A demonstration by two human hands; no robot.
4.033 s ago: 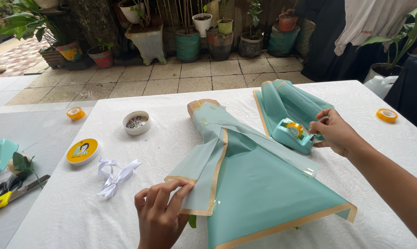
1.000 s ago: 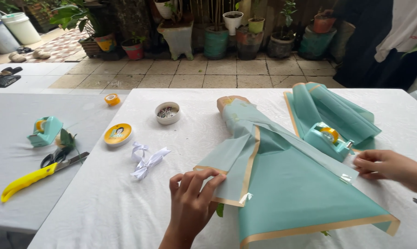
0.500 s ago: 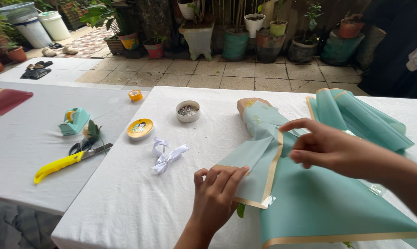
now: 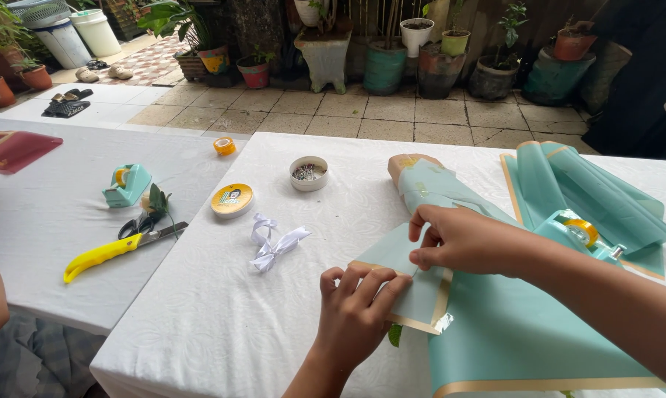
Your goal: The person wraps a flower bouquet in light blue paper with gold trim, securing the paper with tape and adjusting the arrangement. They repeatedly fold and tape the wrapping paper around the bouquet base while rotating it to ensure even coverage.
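Centrally, a wrapped bundle of translucent teal florist paper with a tan-gold border (image 4: 495,332): cone-shaped, lying flat on the white-clothed table (image 4: 222,324). Long axis runs from the narrow end at upper centre, capped by a tan tip, down and right to the wide flared end, which the picture's lower edge cuts off. A folded flap with gold edge lies at the near left side; a small piece of clear tape shows at its corner.

Left hand (image 4: 359,313): fingers spread flat, pressing the flap down. Right hand (image 4: 462,239): fingers curled, fingertips pinching or pressing the flap's upper edge; what they grip is too small to tell. A green leaf tip pokes out beneath the flap, mostly hidden.

Right of the bundle: teal tape dispenser with yellow roll (image 4: 580,232), resting on loose sheets of the same teal paper (image 4: 605,195).

Left: white ribbon bow (image 4: 272,243); round yellow-topped tin (image 4: 232,200); small white bowl of pins (image 4: 309,173).

Adjoining table: yellow-handled scissors (image 4: 112,250); second teal tape dispenser (image 4: 127,184).
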